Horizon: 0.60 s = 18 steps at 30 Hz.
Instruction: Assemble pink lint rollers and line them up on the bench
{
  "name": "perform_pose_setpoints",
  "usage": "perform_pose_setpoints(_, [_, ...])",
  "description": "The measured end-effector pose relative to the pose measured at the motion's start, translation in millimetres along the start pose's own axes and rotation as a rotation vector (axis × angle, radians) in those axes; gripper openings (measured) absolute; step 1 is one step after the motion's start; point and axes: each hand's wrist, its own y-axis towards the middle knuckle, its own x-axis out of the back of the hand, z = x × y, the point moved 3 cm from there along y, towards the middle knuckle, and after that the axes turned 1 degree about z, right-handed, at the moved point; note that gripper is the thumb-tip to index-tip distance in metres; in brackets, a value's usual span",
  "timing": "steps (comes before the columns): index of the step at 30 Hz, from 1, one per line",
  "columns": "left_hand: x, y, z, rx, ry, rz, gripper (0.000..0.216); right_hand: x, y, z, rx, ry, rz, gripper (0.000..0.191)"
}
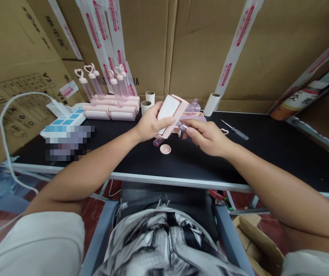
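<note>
My left hand (153,123) is closed around a pink lint roller (173,113) with a white roll in its housing, held tilted above the table. My right hand (206,135) grips a clear purple tube handle (182,126) whose end meets the roller's lower right side; I cannot tell whether they are joined. A pink round cap (165,149) lies just below my hands. Behind them are more clear purple parts (193,106), partly hidden. One pink heart-shaped loop (224,131) shows beyond my right hand.
Several lint rollers with heart-topped handles (109,111) stand at the back left beside a power strip (76,115). White paper rolls (211,104) stand at the back. A small screwdriver-like tool (236,130) lies right, and a bottle (299,100) leans at the far right. Cardboard (198,50) walls the rear.
</note>
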Motion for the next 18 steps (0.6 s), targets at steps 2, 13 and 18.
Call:
perform_pose_setpoints(2, [0, -1, 0, 0.002, 0.019, 0.001, 0.081, 0, 0, 0, -0.003, -0.012, -0.001, 0.050])
perform_pose_setpoints(13, [-2, -3, -7, -0.074, 0.166, 0.027, 0.090, -3, 0, -8, 0.078, -0.125, -0.030, 0.050])
perform_pose_setpoints(18, [-3, -3, -11, -0.092, 0.142, 0.017, 0.089, -1, -2, -11, 0.121, -0.083, -0.052, 0.054])
